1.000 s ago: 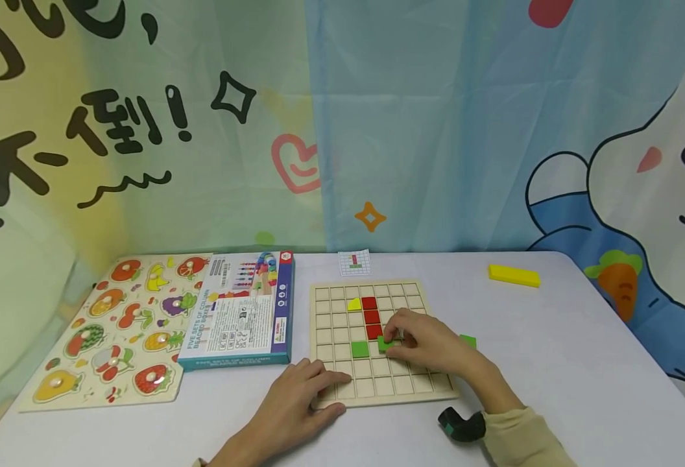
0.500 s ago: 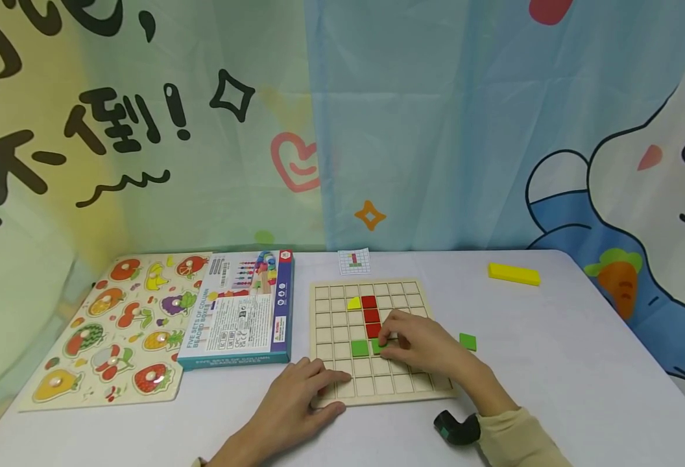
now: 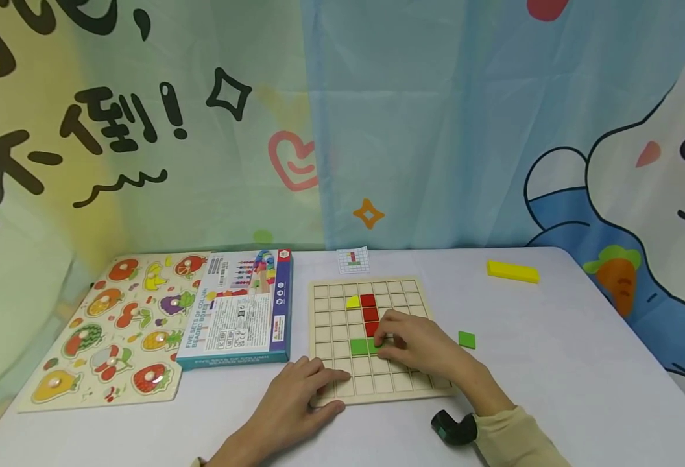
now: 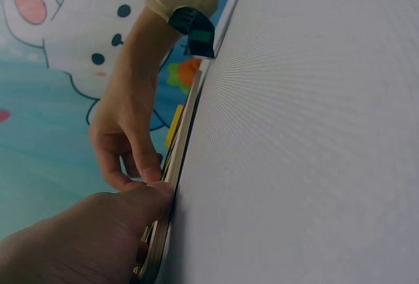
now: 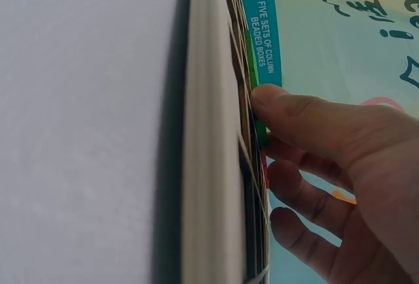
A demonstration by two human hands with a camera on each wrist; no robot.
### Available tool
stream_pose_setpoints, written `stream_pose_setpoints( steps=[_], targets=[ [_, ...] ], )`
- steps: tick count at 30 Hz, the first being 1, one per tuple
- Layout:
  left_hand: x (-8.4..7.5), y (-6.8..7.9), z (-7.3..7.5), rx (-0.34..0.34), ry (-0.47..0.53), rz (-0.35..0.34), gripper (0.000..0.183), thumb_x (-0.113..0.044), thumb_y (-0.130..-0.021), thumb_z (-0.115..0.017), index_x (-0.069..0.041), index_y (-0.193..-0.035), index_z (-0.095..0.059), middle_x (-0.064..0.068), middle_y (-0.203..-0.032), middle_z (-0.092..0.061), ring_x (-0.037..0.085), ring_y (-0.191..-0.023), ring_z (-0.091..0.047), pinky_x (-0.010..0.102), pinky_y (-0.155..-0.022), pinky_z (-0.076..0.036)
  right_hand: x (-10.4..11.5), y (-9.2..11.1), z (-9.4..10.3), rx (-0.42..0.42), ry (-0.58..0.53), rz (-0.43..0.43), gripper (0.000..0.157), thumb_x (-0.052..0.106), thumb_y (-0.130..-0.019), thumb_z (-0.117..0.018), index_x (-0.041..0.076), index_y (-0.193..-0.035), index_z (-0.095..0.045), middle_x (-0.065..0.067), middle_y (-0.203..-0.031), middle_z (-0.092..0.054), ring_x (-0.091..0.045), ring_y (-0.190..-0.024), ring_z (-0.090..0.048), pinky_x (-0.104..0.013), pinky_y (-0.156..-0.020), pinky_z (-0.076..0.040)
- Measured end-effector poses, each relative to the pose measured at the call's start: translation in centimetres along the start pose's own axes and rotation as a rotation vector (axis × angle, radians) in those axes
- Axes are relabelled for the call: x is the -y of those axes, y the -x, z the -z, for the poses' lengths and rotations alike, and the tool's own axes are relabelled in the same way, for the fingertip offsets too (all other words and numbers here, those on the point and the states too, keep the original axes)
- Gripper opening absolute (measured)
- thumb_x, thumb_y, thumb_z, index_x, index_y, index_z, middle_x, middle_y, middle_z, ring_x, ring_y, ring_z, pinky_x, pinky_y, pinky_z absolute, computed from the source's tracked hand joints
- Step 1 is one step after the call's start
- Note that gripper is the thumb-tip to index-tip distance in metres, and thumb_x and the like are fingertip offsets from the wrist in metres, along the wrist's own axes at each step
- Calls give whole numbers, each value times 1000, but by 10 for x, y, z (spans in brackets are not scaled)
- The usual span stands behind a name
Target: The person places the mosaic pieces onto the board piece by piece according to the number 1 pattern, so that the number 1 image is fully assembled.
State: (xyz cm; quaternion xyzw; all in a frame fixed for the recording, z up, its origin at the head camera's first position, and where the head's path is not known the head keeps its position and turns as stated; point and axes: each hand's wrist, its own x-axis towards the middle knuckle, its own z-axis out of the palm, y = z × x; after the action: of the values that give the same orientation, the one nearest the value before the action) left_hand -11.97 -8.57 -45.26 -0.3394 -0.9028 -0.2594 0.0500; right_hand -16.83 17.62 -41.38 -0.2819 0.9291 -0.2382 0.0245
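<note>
A square wooden grid board (image 3: 401,386) lies on the table. My right hand (image 3: 421,344) pinches a green square tile (image 3: 373,346) between thumb and fingers, low over the grid; in the right wrist view, the thumb and fingertips meet the green tile (image 5: 260,130) at the board's face. Left of it sits another green tile (image 3: 359,347) in its cell. Red tiles (image 3: 368,308) form a column above, with a yellow piece (image 3: 353,301) beside its top. My left hand (image 3: 298,402) rests at the board's lower left corner, thumb along the front edge and index finger on the grid.
Right of the board lies a loose green tile (image 3: 467,340), and farther back a yellow bar (image 3: 513,272). A small pattern card (image 3: 353,260) is behind the board. At left stand a boxed bead set (image 3: 234,311) and a fruit puzzle board (image 3: 115,324).
My right hand has moved slightly left with the green tile, bringing it against the other green tile. The left hand stays in place on the board.
</note>
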Motion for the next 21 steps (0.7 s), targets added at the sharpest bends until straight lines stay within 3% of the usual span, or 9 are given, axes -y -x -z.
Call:
stream_pose_setpoints(
  steps=[21],
  targets=[
    [0,0,-1,-30,-4,-12,34,-40,-81,-71,-34,-114,-64,-18,-78,-44,0,-73,-33,15,-65,-28,-2,1,4,10,-22,-5,7,25,-85,-70,25,-90,-67,14,-93,-58,-2,-70,-48,-20,-64,-41]
  ],
)
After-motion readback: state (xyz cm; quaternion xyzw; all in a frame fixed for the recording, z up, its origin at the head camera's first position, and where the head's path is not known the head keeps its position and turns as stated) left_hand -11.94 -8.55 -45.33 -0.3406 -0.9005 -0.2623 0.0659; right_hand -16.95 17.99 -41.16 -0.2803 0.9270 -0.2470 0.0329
